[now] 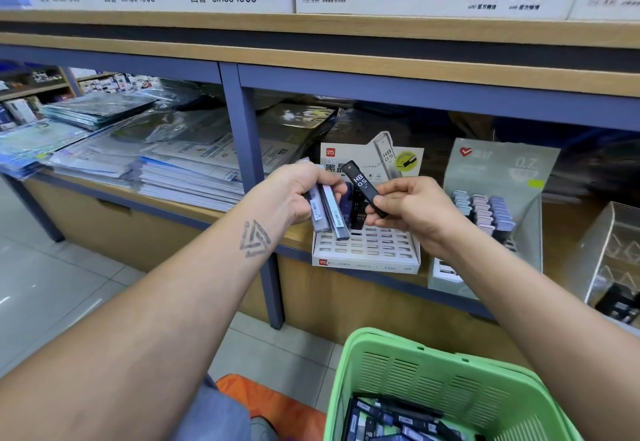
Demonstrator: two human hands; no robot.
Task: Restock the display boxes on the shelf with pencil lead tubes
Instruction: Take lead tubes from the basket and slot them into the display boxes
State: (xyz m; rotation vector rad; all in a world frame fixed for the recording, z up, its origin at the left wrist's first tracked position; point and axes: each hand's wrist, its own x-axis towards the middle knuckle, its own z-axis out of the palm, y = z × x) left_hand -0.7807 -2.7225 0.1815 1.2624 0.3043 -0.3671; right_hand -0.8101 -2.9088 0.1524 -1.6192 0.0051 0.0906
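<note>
Pinching black lead tube (366, 192) in right hand (412, 210), left hand (298, 198) gripping more

Two display boxes (367, 250) stand on the shelf (381, 288), one green basket (433, 381) below it, one black tube (363, 187) and some grey tubes (329, 212), count unclear, above the boxes.

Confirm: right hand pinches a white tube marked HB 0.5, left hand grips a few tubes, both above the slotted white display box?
Not quite. In the head view the tube in the right hand is black, not white. The left hand does grip a few tubes above the slotted white display box.
</note>
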